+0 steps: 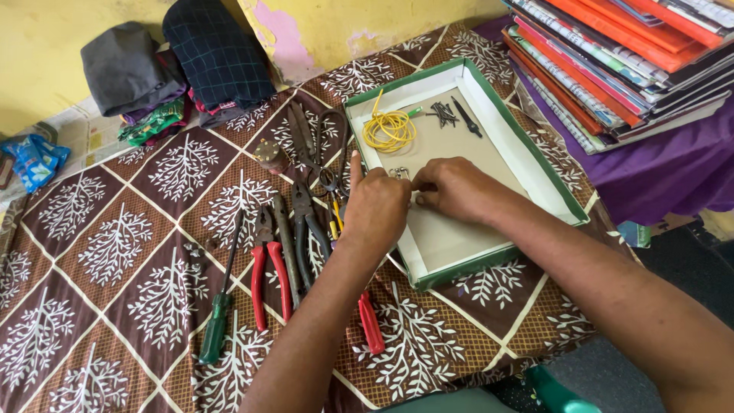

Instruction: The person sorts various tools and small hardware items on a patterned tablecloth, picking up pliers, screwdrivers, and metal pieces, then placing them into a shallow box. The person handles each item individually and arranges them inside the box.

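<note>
A shallow white box with a green rim lies on a patterned brown cloth. Inside it are a yellow wire coil, a heap of dark nails and a small dark tool. My left hand rests over the box's left edge with its index finger raised. My right hand is inside the box, fingers pinched together next to the left hand. Small shiny metal pieces lie between the two hands; whether either hand grips them is hidden.
Pliers with red handles, grey pliers, a green-handled screwdriver and scissors lie left of the box. Stacked books sit on purple cloth at right. Folded clothes lie against the yellow wall.
</note>
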